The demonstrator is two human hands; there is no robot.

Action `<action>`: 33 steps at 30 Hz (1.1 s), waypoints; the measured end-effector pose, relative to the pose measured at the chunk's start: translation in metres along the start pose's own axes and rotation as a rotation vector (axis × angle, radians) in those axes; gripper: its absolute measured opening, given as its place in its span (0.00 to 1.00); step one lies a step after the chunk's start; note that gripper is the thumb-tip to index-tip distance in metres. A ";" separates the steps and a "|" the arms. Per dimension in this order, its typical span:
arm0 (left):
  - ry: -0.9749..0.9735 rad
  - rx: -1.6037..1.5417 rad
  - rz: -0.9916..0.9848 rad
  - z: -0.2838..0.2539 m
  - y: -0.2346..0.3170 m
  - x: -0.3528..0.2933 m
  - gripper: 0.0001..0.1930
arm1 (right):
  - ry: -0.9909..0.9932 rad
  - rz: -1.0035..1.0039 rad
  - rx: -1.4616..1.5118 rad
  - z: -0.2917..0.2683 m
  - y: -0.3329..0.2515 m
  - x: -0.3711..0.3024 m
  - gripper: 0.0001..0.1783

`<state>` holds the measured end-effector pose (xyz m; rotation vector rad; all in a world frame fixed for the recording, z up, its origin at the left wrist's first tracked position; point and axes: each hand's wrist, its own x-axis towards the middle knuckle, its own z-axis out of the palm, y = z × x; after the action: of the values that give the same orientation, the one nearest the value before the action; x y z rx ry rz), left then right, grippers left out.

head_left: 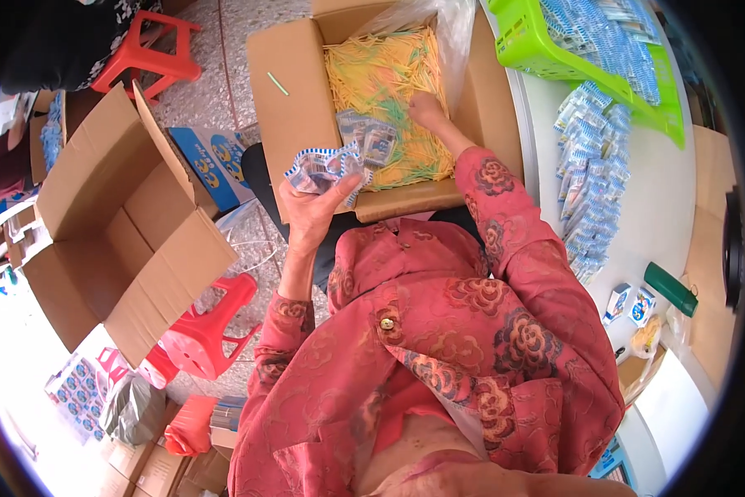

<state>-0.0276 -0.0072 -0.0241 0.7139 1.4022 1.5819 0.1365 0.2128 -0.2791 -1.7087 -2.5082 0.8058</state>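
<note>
A bunch of clear plastic packets with blue-and-white striped edges is pinched in my left hand, above the near left corner of an open cardboard box. Inside the box lies a deep heap of thin yellow, orange and green sticks. More packets rest on the heap beside my left hand. My right hand is down at the right part of the sticks with its fingers curled closed. Whatever they hold is hidden. One green stick lies on the box's left flap.
To the right, a white table bears a long pile of striped packets and a green basket of more. A green cylindrical case lies nearer. An open empty carton and red stools stand at left.
</note>
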 end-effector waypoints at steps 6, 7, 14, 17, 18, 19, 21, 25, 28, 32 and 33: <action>-0.051 0.055 -0.137 -0.004 -0.011 0.006 0.19 | 0.228 -0.049 0.550 -0.045 -0.057 -0.019 0.11; -0.050 0.038 -0.120 -0.002 -0.011 0.008 0.20 | 0.216 -0.149 0.759 -0.061 -0.070 -0.023 0.12; -0.022 0.132 -0.093 0.003 -0.012 0.014 0.07 | -0.053 -0.834 0.726 -0.222 -0.163 -0.129 0.08; -0.055 0.094 -0.109 0.006 -0.015 0.015 0.06 | 0.036 -0.882 0.491 -0.217 -0.169 -0.146 0.09; -0.055 0.135 -0.091 0.005 -0.015 0.013 0.06 | 0.146 -0.927 0.314 -0.212 -0.167 -0.150 0.09; -0.054 0.178 -0.072 0.003 -0.017 0.012 0.06 | 0.124 -0.946 0.306 -0.211 -0.166 -0.155 0.09; -0.055 0.171 -0.072 0.001 -0.021 0.007 0.05 | 0.099 -0.969 0.304 -0.203 -0.163 -0.164 0.07; -0.066 0.174 -0.174 -0.004 -0.020 -0.006 0.06 | -0.001 -0.915 0.355 -0.196 -0.157 -0.170 0.08; -0.166 0.162 -0.173 0.001 -0.009 -0.013 0.07 | 0.034 -0.905 0.388 -0.200 -0.156 -0.172 0.08; -0.179 0.169 -0.176 0.001 -0.009 -0.015 0.06 | 0.052 -0.901 0.426 -0.201 -0.156 -0.175 0.07; -0.157 0.180 -0.160 -0.001 -0.014 -0.016 0.06 | 0.022 -0.911 0.459 -0.202 -0.157 -0.177 0.07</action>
<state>-0.0185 -0.0221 -0.0357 0.7926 1.4588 1.2603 0.1288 0.0980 0.0097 -0.3531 -2.4024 1.0763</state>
